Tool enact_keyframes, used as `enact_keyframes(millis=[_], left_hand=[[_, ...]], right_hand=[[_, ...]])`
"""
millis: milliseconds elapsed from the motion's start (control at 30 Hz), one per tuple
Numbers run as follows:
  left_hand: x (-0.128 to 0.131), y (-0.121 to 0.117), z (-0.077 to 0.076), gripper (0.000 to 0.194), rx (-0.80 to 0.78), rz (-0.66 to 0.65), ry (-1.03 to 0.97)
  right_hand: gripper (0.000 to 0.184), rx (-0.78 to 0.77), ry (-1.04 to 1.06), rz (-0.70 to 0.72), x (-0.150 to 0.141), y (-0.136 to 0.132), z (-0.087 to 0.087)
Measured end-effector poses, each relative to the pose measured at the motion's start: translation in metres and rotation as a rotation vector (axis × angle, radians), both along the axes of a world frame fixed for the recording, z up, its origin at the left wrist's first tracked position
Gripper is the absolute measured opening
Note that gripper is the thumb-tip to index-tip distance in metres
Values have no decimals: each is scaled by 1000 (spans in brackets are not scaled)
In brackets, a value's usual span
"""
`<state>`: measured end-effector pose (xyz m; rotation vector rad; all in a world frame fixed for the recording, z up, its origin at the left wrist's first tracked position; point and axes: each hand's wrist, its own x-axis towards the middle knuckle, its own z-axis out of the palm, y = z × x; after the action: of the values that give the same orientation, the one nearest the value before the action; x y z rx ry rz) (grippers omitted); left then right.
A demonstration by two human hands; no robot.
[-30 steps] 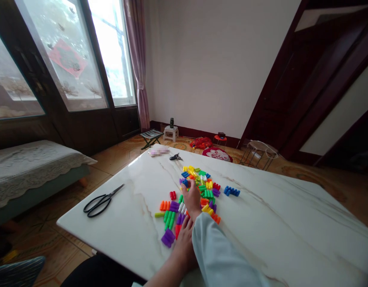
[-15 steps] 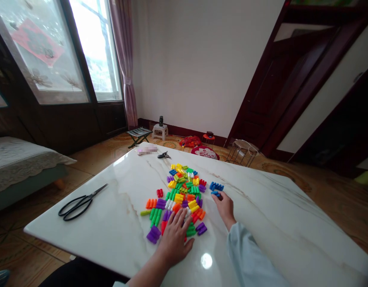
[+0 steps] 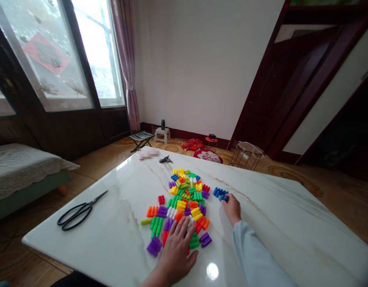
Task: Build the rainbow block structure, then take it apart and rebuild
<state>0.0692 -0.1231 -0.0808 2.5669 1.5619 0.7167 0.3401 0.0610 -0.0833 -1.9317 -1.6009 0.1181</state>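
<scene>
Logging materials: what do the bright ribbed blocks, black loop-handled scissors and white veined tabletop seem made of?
Bright ribbed blocks: probably plastic, glossy, given saturated colour. Black loop-handled scissors: likely metal blades, greyish sheen; handle material unclear. White veined tabletop: polished stone or imitation, reflecting light.

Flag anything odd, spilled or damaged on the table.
One oddity: the pale pinkish item at the far corner of the white marbled table looks partly pixelated, apparently an image artefact, so I can't identify it. The multicoloured ribbed plastic blocks lie jumbled, but none looks broken, and I see no spill.
</scene>
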Motion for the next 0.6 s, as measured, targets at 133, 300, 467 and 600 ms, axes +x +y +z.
enact_keyframes(millis=[133, 300, 467, 600], left_hand=[[0, 0, -1, 79, -26, 3, 2], [0, -1, 1, 80, -36, 1, -4], [0, 0, -1, 82, -44, 1, 9], [0, 0, -1, 80, -32, 5, 17]], right_hand=[[27, 43, 77, 15, 0, 12, -7], [28, 144, 186, 1, -3, 5, -14], [21, 174, 73, -8, -11, -18, -17], [35, 205, 20, 194, -18, -23, -19]])
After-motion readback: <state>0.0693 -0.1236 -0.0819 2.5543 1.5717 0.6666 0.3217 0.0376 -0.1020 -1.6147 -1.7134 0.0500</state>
